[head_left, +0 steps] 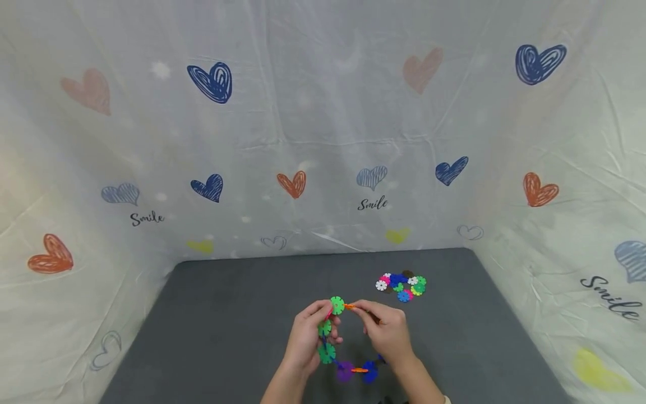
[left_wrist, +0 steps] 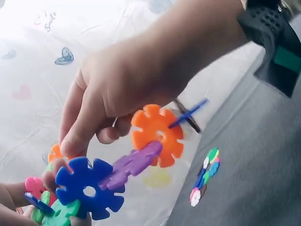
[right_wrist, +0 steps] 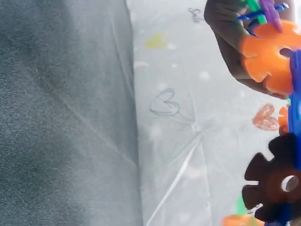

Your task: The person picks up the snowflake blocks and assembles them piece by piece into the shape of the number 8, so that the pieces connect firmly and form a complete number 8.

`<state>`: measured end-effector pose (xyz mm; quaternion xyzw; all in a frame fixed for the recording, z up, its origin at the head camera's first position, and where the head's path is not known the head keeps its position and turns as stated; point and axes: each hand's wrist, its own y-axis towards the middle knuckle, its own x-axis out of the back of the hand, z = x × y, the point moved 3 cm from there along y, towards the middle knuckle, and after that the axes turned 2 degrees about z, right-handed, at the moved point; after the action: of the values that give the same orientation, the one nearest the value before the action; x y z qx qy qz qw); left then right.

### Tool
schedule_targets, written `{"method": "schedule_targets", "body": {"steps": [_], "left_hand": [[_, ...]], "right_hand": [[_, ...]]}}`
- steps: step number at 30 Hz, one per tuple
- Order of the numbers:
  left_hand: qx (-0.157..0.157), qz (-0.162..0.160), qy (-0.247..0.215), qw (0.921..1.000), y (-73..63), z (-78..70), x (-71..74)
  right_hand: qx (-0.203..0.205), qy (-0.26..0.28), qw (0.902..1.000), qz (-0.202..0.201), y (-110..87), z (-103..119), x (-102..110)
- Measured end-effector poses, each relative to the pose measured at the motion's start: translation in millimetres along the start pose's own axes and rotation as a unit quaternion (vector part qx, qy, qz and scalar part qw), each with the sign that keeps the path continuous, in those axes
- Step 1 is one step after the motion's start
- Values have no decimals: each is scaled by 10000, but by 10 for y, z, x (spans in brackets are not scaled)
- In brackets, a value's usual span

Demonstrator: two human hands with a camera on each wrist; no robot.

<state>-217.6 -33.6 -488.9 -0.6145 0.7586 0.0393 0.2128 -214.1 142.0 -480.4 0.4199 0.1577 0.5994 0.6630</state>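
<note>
Both hands hold a chain of slotted plastic flower discs up off the table. My left hand (head_left: 304, 339) grips the chain near its top, by a light green disc (head_left: 337, 305). With thumb and index finger, my right hand (head_left: 390, 332) pinches an orange disc (head_left: 349, 306) seen edge-on, right against that green one. Below hangs a loop with a purple disc (head_left: 345, 371) and a blue disc (head_left: 370, 371). Close up in the left wrist view, a purple disc (left_wrist: 131, 165) joins a blue one to an orange one. A dark brown disc (right_wrist: 263, 188) shows in the right wrist view.
A loose pile of discs (head_left: 398, 280) in several colours lies on the dark grey table (head_left: 242, 314), beyond the right hand. A pale curtain (head_left: 323, 112) printed with hearts surrounds the back and sides.
</note>
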Motion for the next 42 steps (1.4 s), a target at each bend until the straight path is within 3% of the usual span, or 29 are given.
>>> {"method": "schedule_targets", "body": {"steps": [3, 8, 10, 12, 14, 16, 17, 19, 21, 23, 24, 25, 27, 30, 32, 36, 42], "left_hand": [[-132, -133, 212, 9996, -10, -13, -20], [-442, -212, 690, 9964, -20, -46, -42], [-428, -167, 687, 9966, -18, -37, -30], [-304, -129, 542, 9980, -12, -14, -1], [-172, -132, 363, 9991, -4, 6, 35], [-71, -183, 204, 9996, 5, 24, 74], [-47, -208, 138, 9997, 8, 29, 90], [-40, -261, 59, 9996, 19, 36, 115], [-75, -316, 45, 9995, 32, 38, 124], [-131, -399, 87, 9991, 43, 37, 117], [-157, -475, 119, 9987, 49, 40, 110], [-184, -537, 165, 9983, 54, 39, 98], [-269, -625, 275, 9973, 71, 39, 67], [-460, -722, 544, 9948, 84, 33, 26], [-610, -781, 735, 9924, 83, 26, 12], [-921, -895, 1116, 9854, 58, 8, 24], [-1411, -794, 1803, 9702, 30, -31, 41]], "right_hand": [[574, -482, 9972, 0, 9, 40, 7], [1459, -1357, 9799, -72, 65, 150, 18], [1613, -1339, 9778, 41, 81, 168, 15], [1464, -1007, 9837, 279, 87, 146, 20], [960, -583, 9930, 370, 80, 64, 55], [-137, -397, 9988, 240, 50, -73, 113], [-818, -397, 9957, 189, 23, -158, 138], [-2118, -433, 9758, 318, -52, -328, 161], [-3145, -392, 9457, 726, -134, -459, 131], [-3596, -173, 9257, 1163, -186, -522, 75], [-3644, -50, 9231, 1227, -199, -526, 54], [-3608, 23, 9254, 1156, -200, -516, 38], [-3213, -173, 9434, 811, -173, -443, 46], [-2130, -752, 9738, 248, -100, -269, 69], [-1362, -1021, 9854, 94, -55, -161, 68], [-446, -1020, 9937, 85, -23, -38, 34], [-48, -873, 9960, -191, -11, 36, 35]]}}
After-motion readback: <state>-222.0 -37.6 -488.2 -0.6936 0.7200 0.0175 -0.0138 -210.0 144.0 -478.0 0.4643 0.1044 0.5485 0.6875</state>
